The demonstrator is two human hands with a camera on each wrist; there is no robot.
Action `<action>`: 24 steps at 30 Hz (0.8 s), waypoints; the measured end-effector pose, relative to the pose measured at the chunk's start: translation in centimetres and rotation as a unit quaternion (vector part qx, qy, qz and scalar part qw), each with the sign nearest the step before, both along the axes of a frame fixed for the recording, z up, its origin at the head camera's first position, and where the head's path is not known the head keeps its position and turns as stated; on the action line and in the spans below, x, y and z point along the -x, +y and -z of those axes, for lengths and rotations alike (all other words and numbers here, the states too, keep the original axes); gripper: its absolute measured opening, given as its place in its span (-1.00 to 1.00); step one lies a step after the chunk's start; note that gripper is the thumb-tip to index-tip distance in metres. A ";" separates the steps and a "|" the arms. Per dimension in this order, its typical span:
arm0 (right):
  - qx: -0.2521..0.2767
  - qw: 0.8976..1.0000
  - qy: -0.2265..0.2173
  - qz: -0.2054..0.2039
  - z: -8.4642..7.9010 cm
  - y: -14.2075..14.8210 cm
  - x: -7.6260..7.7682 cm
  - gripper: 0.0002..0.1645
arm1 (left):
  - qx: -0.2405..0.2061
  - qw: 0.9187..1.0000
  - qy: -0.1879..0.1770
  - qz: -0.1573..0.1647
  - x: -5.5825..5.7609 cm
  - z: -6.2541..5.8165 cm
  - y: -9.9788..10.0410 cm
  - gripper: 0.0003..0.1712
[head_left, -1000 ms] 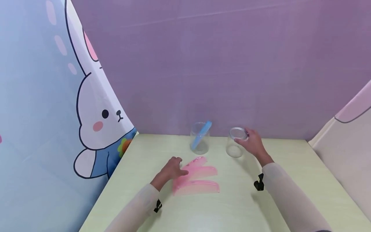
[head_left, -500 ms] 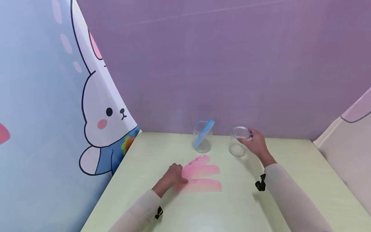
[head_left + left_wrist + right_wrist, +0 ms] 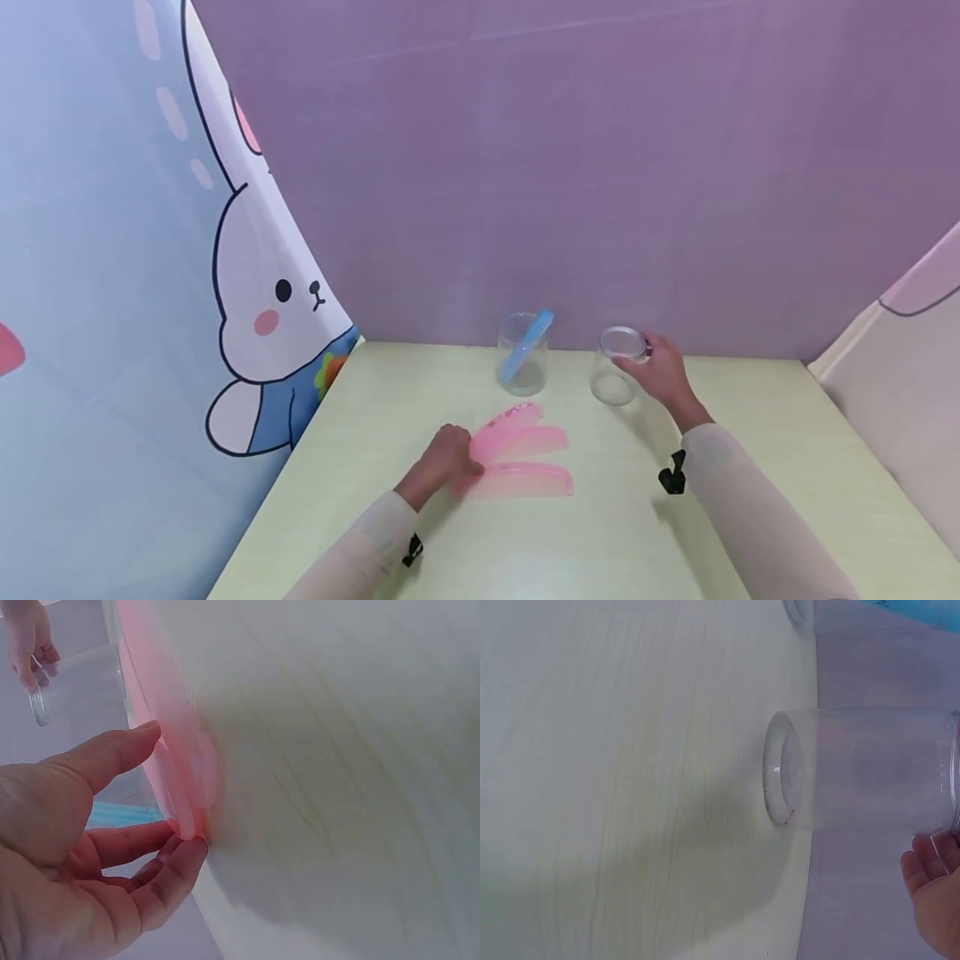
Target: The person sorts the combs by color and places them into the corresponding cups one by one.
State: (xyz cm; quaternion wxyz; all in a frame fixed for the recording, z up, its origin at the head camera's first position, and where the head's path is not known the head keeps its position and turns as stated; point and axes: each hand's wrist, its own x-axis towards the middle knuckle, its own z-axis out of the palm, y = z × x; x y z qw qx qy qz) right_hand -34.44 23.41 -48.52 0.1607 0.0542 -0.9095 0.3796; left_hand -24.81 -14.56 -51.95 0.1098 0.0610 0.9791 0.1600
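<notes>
Three pink combs [image 3: 528,482] lie fanned out on the table, their left ends bunched together. My left hand [image 3: 444,460] is at those bunched ends. In the left wrist view, its thumb and fingers [image 3: 172,881] close round the rounded end of a pink comb [image 3: 176,784]. My right hand [image 3: 663,371] grips the upper rim of a clear jar [image 3: 613,388] standing at the back of the table. The jar's round base [image 3: 784,769] shows in the right wrist view, with curled fingers [image 3: 922,870] at its rim.
To the left of that jar stands a second clear jar [image 3: 523,382], with a long, flat blue piece [image 3: 528,343] leaning in it and sticking out above its rim. A purple backdrop [image 3: 525,167] rises behind the pale table [image 3: 600,542]. A rabbit-printed panel [image 3: 255,250] is at the left.
My left hand has come down onto the combs' bunched ends, its thumb and fingers drawing closer together. My right hand keeps its grip on the jar, and the head view has shifted slightly.
</notes>
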 end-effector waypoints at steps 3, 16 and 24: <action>0.002 1.000 -0.003 0.001 -0.1 -0.1 0.0 -0.15 | 0.002 1.000 -0.003 -0.004 0.1 -0.2 0.1 -0.59; -0.001 1.000 -0.002 0.005 0.0 -0.1 -0.1 -0.12 | 0.004 1.000 0.001 -0.017 -0.1 -0.2 0.3 -0.61; -0.003 1.000 0.001 0.003 0.1 0.0 0.0 -0.15 | -0.002 1.000 0.022 0.002 0.1 0.0 0.0 -0.62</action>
